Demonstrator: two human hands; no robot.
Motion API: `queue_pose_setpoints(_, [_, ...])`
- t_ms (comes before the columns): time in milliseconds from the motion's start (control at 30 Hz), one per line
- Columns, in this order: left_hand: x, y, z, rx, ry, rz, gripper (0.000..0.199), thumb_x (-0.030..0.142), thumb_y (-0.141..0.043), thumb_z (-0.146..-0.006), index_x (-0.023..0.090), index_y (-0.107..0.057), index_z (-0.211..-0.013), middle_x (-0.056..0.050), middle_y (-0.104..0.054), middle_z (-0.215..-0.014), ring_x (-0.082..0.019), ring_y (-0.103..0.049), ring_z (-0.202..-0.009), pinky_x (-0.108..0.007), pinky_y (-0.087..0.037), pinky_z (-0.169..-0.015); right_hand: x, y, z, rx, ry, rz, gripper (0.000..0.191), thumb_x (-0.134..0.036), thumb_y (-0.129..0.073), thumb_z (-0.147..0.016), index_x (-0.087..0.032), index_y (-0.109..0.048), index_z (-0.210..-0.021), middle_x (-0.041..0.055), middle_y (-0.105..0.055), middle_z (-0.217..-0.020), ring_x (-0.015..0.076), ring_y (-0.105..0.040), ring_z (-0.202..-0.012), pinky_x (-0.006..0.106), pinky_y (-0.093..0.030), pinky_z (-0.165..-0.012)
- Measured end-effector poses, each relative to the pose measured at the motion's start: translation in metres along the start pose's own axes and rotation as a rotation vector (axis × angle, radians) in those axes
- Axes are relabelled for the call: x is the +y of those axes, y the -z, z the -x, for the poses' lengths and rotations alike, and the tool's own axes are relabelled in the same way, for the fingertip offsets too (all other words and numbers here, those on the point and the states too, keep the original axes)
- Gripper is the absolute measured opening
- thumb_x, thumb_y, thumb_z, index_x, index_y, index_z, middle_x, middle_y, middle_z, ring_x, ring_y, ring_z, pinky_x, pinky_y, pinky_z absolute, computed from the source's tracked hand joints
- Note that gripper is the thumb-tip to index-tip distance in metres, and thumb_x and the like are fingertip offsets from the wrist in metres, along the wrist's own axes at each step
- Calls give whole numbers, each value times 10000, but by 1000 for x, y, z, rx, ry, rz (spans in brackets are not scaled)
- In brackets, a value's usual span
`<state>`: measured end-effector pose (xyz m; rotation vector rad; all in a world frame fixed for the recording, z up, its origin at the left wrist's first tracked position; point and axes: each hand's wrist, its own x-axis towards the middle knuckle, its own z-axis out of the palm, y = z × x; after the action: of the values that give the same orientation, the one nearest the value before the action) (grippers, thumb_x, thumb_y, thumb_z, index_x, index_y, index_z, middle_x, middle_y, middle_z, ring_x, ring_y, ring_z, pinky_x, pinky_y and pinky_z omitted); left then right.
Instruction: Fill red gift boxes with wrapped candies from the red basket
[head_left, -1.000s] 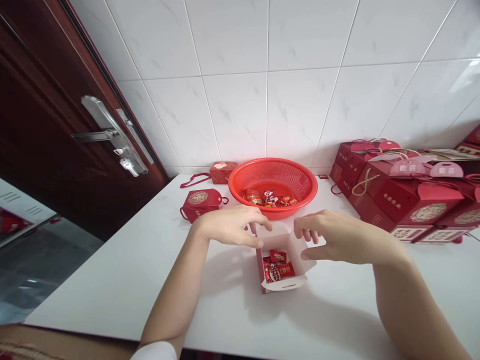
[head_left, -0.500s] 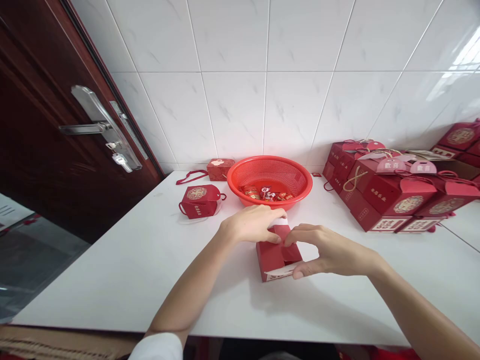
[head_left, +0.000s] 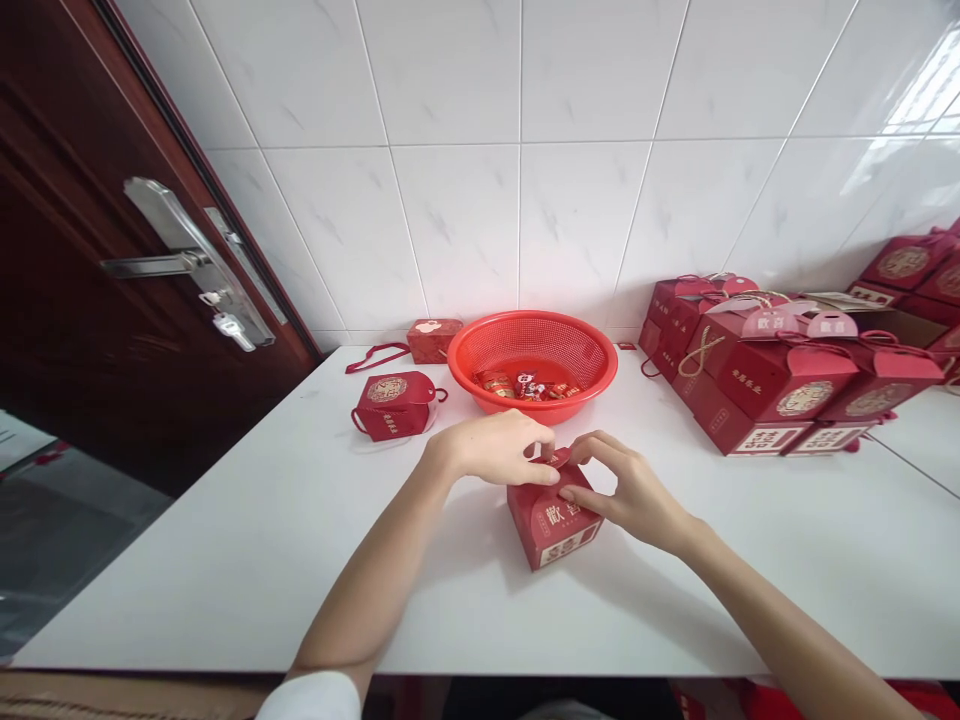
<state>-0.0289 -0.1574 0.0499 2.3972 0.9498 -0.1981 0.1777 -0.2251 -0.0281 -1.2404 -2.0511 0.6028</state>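
A small red gift box (head_left: 547,525) with gold and white Chinese characters stands on the white table in front of me. Its near flap lies folded over the top. My left hand (head_left: 495,450) grips the top from the left, thumb on the flap and fingers curled toward the far side. From the right, my right hand (head_left: 637,495) presses its thumb on the near flap while its fingers bend over the far flap. Just behind the box sits a red plastic basket (head_left: 536,325) with several wrapped sweets (head_left: 529,386) at its bottom.
A closed red box (head_left: 394,405) with cord handles lies left of the basket, near a patterned red packet (head_left: 435,342) and a red ribbon (head_left: 375,355). Stacked red gift boxes (head_left: 780,370) fill the right side. A tiled wall (head_left: 450,230) borders the back; a dark door (head_left: 60,260) is left.
The box's near flap, standing out at the front before, is now folded over the top. My right thumb has moved from the front edge up onto it. The view has shifted slightly.
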Motion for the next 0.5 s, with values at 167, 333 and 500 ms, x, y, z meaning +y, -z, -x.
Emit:
queue_pose_setpoints(167, [-3, 1, -1, -74, -24, 11, 213, 356, -640, -822, 228, -684, -987, -25, -694, -1010, -201, -637, -892, -261, -412, -643, 12, -11, 4, 124, -9, -46, 181, -353, -655, -884, -223, -529, -864, 83, -655, -1072, 221, -647, -977, 373, -531, -847])
queue_pose_setpoints(333, [0, -5, -9, -101, -2, 37, 160, 319, -682, -757, 214, -588, -832, -2, -659, -855, -200, -623, -822, -254, -359, -545, 6, -18, 11, 272, 10, 0, 147, -348, -537, -959, -231, -535, -871, 108, -658, -1099, 234, -657, -1021, 383, -536, -854])
queue_pose_setpoints(500, [-1, -9, -11, -61, 19, 61, 149, 299, -680, -726, 220, -581, -805, 3, -637, -814, -195, -610, -773, -259, -370, -559, -15, -30, 27, 207, 14, 272, 412, -551, -604, -890, -234, -602, -1153, 169, -600, -1307, 323, -627, -1121, 477, -540, -886])
